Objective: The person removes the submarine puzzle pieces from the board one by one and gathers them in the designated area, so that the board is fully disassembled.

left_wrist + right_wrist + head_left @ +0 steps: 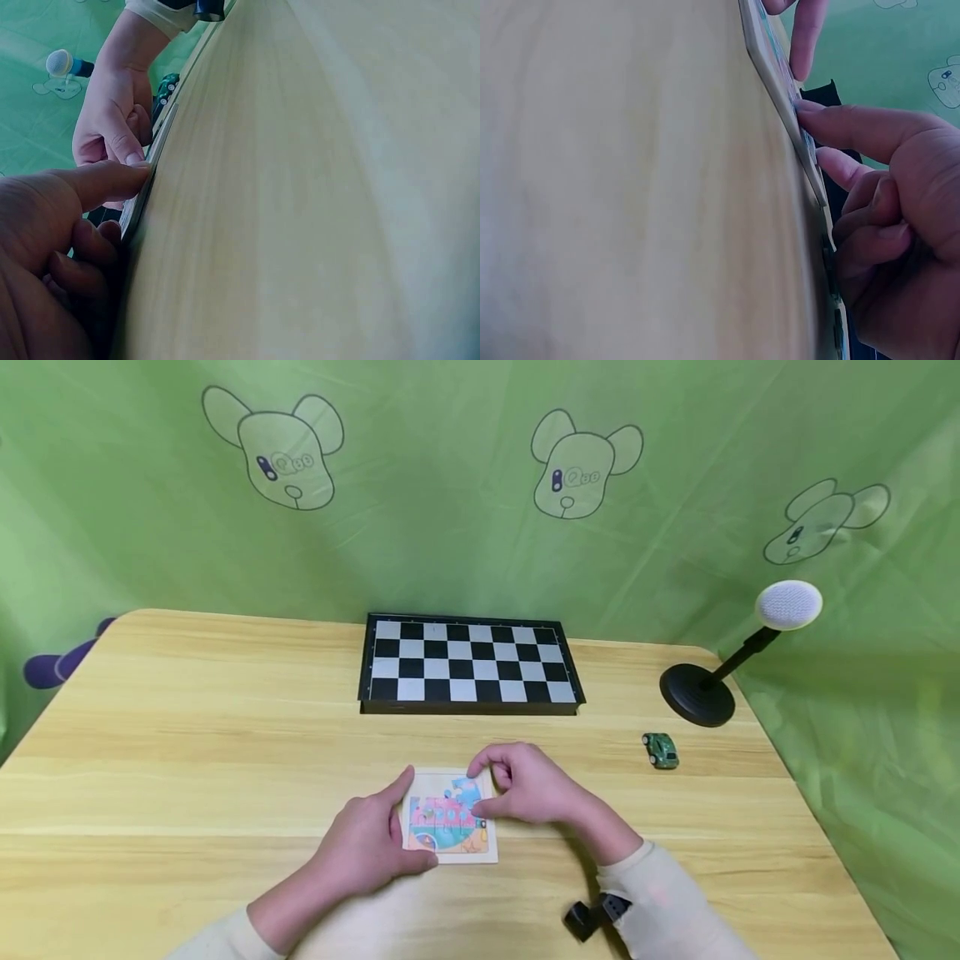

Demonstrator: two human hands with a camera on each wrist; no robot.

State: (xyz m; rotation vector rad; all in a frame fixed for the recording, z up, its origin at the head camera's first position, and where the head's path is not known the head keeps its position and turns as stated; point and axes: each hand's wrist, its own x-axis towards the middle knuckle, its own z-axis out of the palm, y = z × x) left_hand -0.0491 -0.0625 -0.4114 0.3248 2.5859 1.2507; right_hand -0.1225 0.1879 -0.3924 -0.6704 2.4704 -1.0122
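Note:
A small jigsaw puzzle with a pink and turquoise picture lies in a pale frame tray on the table. Part of the tray's upper left shows bare. My left hand holds the tray by its left side, thumb along the near edge and a finger at the far left corner. At the tray's upper right, the bent index finger and thumb of my right hand pinch a blue puzzle piece. In the right wrist view, the right hand's other fingers are curled in.
A folded black-and-white chessboard lies beyond the puzzle. To the right are a green toy car and a round-headed stand with a black base. A green curtain hangs behind the wooden table.

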